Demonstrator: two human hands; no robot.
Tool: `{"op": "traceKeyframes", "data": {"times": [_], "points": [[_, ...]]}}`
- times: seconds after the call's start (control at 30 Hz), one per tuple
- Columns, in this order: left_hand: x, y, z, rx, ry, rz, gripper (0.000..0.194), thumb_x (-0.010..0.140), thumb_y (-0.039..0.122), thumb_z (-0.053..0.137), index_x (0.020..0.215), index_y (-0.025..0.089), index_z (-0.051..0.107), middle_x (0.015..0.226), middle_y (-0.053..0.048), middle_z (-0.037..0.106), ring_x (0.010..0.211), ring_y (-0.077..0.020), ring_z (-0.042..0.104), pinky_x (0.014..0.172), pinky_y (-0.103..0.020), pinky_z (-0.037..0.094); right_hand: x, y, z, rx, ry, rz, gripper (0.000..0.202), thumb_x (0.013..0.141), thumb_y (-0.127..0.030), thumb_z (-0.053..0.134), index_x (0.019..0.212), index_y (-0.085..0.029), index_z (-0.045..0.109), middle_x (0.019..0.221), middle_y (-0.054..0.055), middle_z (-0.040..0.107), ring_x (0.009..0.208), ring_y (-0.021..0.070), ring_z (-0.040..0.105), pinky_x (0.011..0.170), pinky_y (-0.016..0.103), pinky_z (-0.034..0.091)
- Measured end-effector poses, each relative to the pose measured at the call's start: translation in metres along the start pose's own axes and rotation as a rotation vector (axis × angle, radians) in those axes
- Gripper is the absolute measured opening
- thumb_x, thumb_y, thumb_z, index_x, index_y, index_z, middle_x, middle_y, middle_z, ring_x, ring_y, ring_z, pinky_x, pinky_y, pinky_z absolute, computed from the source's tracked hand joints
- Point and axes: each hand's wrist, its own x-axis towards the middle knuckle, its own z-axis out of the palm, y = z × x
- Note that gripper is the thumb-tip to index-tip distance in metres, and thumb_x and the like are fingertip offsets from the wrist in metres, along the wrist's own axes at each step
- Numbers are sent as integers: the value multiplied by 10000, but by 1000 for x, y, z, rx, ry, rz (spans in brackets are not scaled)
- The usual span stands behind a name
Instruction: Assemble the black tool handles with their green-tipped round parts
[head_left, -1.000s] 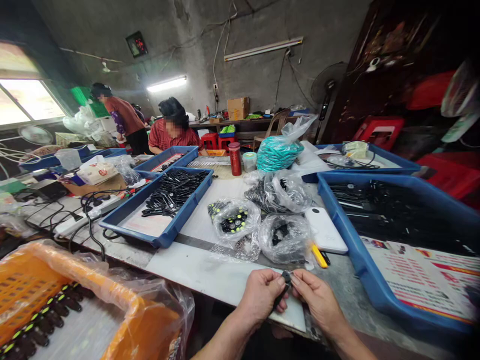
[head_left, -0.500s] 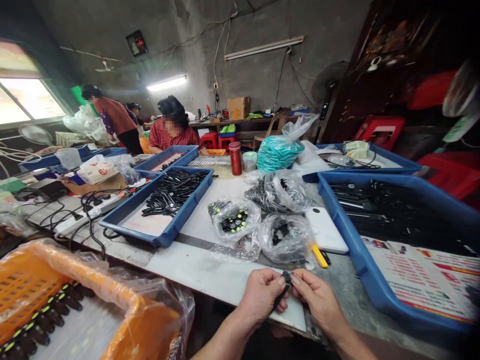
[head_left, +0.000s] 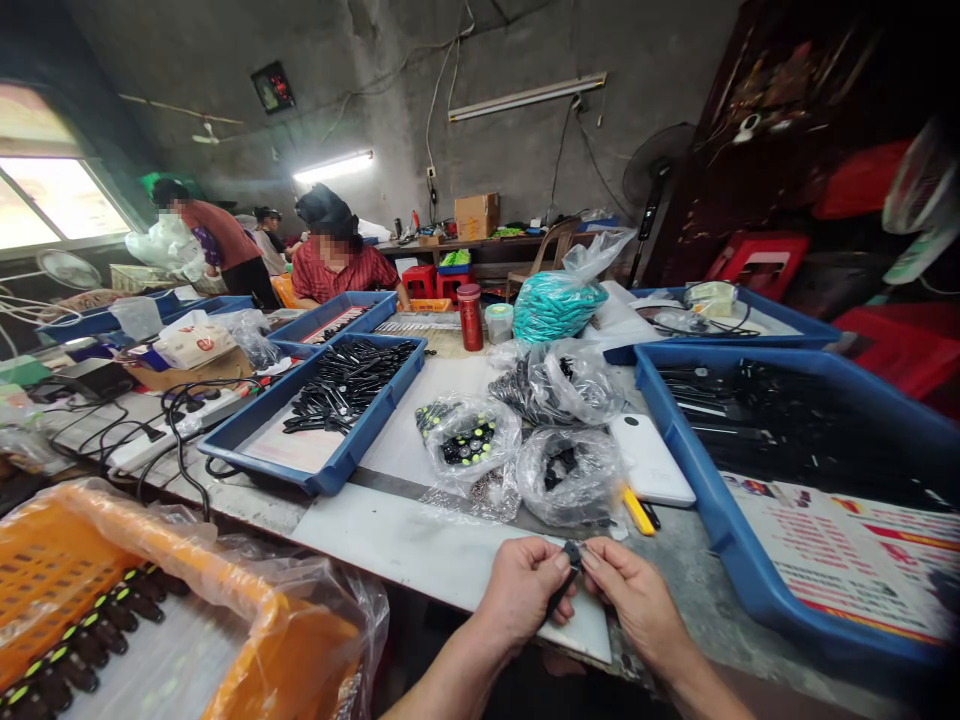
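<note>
My left hand (head_left: 521, 590) and my right hand (head_left: 634, 592) meet at the near edge of the table and pinch one small black part (head_left: 570, 565) between their fingertips. The part hangs over a white board (head_left: 420, 550). Just beyond the hands lie clear plastic bags of small black pieces (head_left: 570, 475), one bag with green-dotted pieces (head_left: 469, 440). A yellow-and-black tool (head_left: 639, 513) and a white flat device (head_left: 651, 460) lie to the right of the bags.
A blue tray (head_left: 750, 580) with black parts and a printed sheet stands right, another blue tray (head_left: 330, 470) with black parts left of centre. An orange crate (head_left: 247, 600) lined with plastic is near left. Cables and a power strip (head_left: 150, 445) lie left. Two people work at the back.
My hands hold still on the part. The people at the back have shifted to the left, and the seated one has leaned.
</note>
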Motion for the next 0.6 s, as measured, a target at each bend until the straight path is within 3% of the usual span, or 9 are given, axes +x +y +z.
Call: {"op": "traceKeyframes", "data": {"times": [0.6], "points": [[0, 1, 0, 4, -6, -10, 360, 615, 479, 577, 588, 130, 491, 482, 27, 486, 353, -52, 401, 379, -191, 326, 0, -2, 0, -12, 14, 15, 404, 763, -530, 506, 578, -172, 484, 491, -47, 379, 430, 102, 309, 386, 203, 262]]}}
